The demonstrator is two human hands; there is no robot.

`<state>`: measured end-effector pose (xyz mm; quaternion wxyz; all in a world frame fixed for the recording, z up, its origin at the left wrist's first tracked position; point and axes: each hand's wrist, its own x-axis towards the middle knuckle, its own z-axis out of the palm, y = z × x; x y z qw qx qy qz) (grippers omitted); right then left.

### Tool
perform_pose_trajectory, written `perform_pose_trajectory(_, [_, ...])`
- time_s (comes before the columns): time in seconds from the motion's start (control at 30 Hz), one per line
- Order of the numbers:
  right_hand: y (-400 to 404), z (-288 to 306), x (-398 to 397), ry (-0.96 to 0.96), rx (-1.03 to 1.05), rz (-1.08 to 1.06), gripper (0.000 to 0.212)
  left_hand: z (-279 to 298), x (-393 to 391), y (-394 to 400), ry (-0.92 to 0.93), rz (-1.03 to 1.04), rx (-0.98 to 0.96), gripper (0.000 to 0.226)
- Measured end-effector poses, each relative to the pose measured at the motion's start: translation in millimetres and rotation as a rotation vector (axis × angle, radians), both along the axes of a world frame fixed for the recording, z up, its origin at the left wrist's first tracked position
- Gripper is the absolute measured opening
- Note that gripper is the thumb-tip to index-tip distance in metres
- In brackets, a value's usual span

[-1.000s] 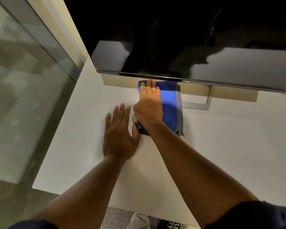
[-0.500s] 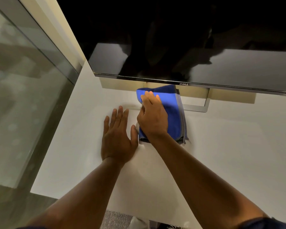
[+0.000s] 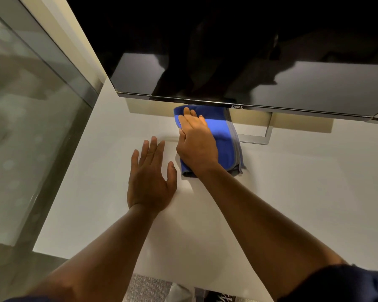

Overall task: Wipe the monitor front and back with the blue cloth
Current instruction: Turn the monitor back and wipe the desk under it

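Observation:
A black Dell monitor (image 3: 227,51) with a dark, reflective screen fills the top of the view. Below its bottom edge a folded blue cloth (image 3: 222,136) with grey trim lies flat on the white desk (image 3: 303,192). My right hand (image 3: 196,142) lies on the cloth's left half, fingers stretched towards its far left corner and thumb along its left edge. My left hand (image 3: 150,177) rests flat on the desk just left of the cloth, fingers spread, holding nothing. The back of the monitor is hidden.
The monitor's silver stand base (image 3: 255,139) sits right of the cloth, under the screen. A glass partition (image 3: 31,105) runs along the desk's left side. The desk's near edge is close to my body, with carpet and shoes below it.
My right hand's fingers have uncurled and slid left to the cloth's far left corner. The left hand has stayed flat on the desk. The cloth has not moved.

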<state>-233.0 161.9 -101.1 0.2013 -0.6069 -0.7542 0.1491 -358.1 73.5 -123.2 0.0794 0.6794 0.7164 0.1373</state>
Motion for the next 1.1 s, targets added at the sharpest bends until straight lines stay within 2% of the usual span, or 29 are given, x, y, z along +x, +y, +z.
perform_pose_trajectory(0.17, [-20, -1, 19, 0.078, 0.004, 0.039, 0.044, 1, -1, 0, -0.005, -0.012, 0.006, 0.061])
perform_pose_trajectory(0.27, [-26, -1, 40, 0.115, 0.006, -0.008, 0.040, 3, 0, 0, 0.002, -0.014, -0.004, 0.061])
perform_pose_trajectory(0.37, [-28, -3, 69, 0.108, 0.020, -0.139, 0.039, 5, -1, -1, 0.009, -0.012, -0.013, 0.061])
perform_pose_trajectory(0.47, [-34, 0, 99, 0.067, 0.081, -0.364, 0.041, 7, -1, -1, 0.009, -0.015, -0.022, 0.060])
perform_pose_trajectory(0.57, [-33, 2, 106, 0.000, -0.022, -0.538, 0.049, 8, -1, -2, 0.019, -0.014, -0.041, 0.059])
perform_pose_trajectory(0.67, [-32, 0, 95, -0.140, -0.073, -0.494, 0.056, 9, -1, 0, 0.024, -0.011, -0.073, 0.058])
perform_pose_trajectory(0.83, [-50, -4, 86, -0.078, -0.069, -0.306, 0.051, 12, 0, 0, 0.013, -0.001, -0.101, 0.058])
perform_pose_trajectory(0.93, [-44, -4, 100, 0.000, -0.035, -0.436, 0.051, 14, 0, 1, 0.014, 0.008, -0.109, 0.058])
perform_pose_trajectory(1.03, [-26, -3, 117, -0.024, 0.012, -0.485, 0.046, 12, 1, 2, 0.018, 0.013, -0.115, 0.060])
perform_pose_trajectory(1.1, [-9, 6, 127, 0.062, -0.141, -0.525, 0.041, 13, 1, 1, 0.016, 0.014, -0.117, 0.060])
